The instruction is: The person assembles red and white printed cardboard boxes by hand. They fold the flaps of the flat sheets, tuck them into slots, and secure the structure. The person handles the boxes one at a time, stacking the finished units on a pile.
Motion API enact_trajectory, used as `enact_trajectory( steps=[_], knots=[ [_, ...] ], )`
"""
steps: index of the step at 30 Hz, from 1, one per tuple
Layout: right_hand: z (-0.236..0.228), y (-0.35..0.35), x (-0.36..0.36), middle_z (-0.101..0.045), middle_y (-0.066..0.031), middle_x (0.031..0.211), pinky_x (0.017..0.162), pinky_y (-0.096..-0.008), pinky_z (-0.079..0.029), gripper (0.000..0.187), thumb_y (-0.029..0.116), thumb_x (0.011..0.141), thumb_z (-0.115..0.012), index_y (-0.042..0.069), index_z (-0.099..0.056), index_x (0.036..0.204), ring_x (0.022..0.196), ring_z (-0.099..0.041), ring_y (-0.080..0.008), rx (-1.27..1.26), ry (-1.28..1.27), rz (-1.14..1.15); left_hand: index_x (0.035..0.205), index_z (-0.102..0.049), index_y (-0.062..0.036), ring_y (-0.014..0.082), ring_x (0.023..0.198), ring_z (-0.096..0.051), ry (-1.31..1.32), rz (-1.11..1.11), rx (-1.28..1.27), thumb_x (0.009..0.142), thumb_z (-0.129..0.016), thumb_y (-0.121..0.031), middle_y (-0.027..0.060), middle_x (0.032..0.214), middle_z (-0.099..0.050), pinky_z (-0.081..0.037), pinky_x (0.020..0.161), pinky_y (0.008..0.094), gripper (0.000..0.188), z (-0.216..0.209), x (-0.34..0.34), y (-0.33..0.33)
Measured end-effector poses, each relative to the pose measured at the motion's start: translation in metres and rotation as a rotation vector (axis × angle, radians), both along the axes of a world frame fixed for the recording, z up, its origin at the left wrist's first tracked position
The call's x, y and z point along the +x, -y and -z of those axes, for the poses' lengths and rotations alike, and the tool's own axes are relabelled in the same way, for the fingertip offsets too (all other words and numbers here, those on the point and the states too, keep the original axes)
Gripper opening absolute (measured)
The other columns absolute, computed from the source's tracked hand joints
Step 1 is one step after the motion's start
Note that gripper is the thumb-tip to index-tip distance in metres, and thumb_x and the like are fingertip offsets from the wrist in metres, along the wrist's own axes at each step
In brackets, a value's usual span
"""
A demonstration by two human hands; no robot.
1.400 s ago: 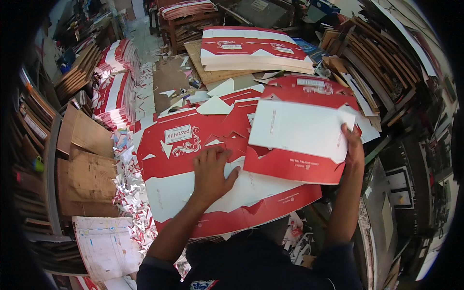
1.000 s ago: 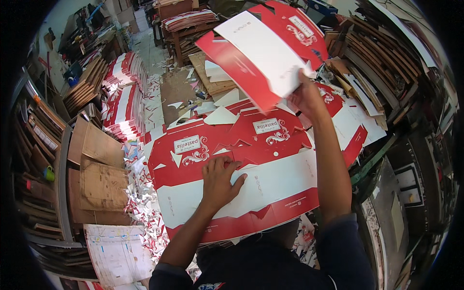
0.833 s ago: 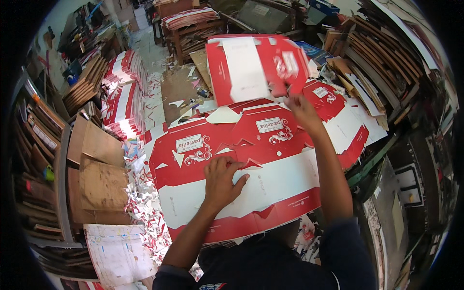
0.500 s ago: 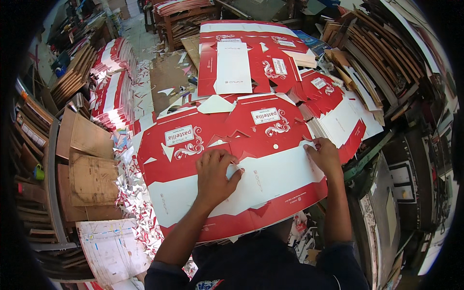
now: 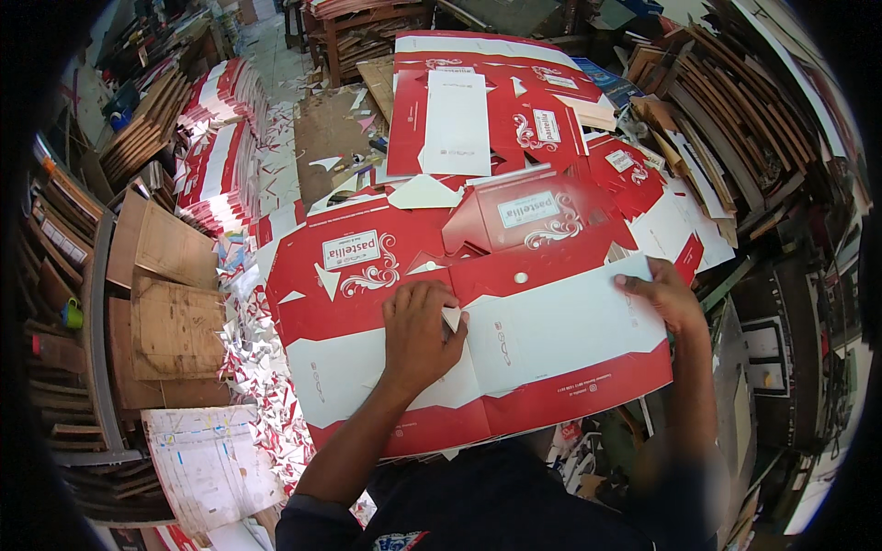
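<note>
Red-and-white die-cut carton sheet lies flat on top of the pile, filling the near edge of the counter. Left hand is palm-down on the sheet's middle, fingers spread and nearly flat, pressing rather than gripping; a small white offcut sits just at its fingertips. Right hand rests on the sheet's right edge, fingers curled lightly onto the white panel; cannot tell if it pinches the edge or only presses it. Count: one top sheet under both hands, at least one more red sheet edge showing beneath on the right, one separate sheet lying flat at the far edge. Left of the counter: stacks of red-white sheets, brown cardboard pieces, red and white trim scraps on the floor. Right side: stacked wooden boards. Nothing lies between the hands.
</note>
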State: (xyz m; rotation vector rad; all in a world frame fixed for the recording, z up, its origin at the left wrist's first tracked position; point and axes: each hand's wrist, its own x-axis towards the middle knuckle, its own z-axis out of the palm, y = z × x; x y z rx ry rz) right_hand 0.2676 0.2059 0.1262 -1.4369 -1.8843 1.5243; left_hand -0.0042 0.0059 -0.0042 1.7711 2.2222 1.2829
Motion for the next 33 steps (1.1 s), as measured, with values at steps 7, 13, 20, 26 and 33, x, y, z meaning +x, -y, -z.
enact_trajectory(
  steps=[7, 13, 20, 26, 33],
  knots=[
    [-0.097, 0.099, -0.041, -0.070, -0.0075, 0.078, 0.060, -0.0267, -0.049, 0.025, 0.012, 0.080, -0.081, -0.003, -0.067, 0.094, 0.066, -0.064, -0.0121, 0.465, 0.025, -0.127, 0.107, -0.059, -0.0058, 0.0305, 0.113, -0.049, 0.046, -0.004, -0.031, 0.086, -0.067, -0.022, 0.0105, 0.110, -0.060, -0.032, 0.097, 0.0448, 0.028, 0.001, -0.003, 0.005],
    [-0.075, 0.085, 0.013, -0.068, -0.0040, 0.082, 0.062, -0.0244, -0.045, 0.019, 0.010, 0.081, -0.078, -0.001, -0.067, 0.091, 0.069, -0.059, -0.0091, 0.479, -0.203, -0.056, 0.118, -0.059, -0.0017, 0.0329, 0.116, -0.048, -0.242, -0.123, -0.101, 0.084, -0.067, -0.027, 0.0124, 0.112, -0.059, -0.032, 0.097, 0.0459, 0.043, 0.017, 0.001, 0.009],
    [-0.033, 0.022, 0.111, -0.069, -0.0057, 0.091, 0.070, -0.0282, -0.051, 0.027, 0.016, 0.091, -0.072, 0.000, -0.063, 0.110, 0.076, -0.063, -0.0119, 0.616, -0.239, 0.448, 0.125, -0.056, -0.0058, 0.0340, 0.117, -0.048, -0.009, 0.006, -0.103, 0.081, -0.072, -0.029, 0.0139, 0.118, -0.057, -0.033, 0.099, 0.0481, 0.051, -0.003, 0.001, 0.010],
    [-0.021, -0.004, 0.169, -0.068, -0.0074, 0.103, 0.080, -0.0291, -0.050, 0.039, 0.020, 0.089, -0.075, 0.001, -0.061, 0.120, 0.089, -0.064, -0.0149, 0.737, -0.401, 0.583, 0.128, -0.053, -0.0039, 0.0317, 0.119, -0.048, -0.023, -0.027, -0.055, 0.079, -0.074, -0.029, 0.0131, 0.121, -0.058, -0.033, 0.100, 0.0464, 0.058, -0.003, 0.003, 0.006],
    [-0.011, -0.015, 0.106, -0.068, -0.0077, 0.101, 0.077, -0.0281, -0.049, 0.048, 0.028, 0.086, -0.075, -0.002, -0.060, 0.121, 0.085, -0.064, -0.0145, 0.623, -0.623, 0.568, 0.128, -0.051, -0.0034, 0.0332, 0.117, -0.049, -0.081, -0.028, -0.068, 0.077, -0.078, -0.030, 0.0137, 0.120, -0.057, -0.033, 0.098, 0.0477, 0.063, -0.006, 0.006, 0.008]
  ],
)
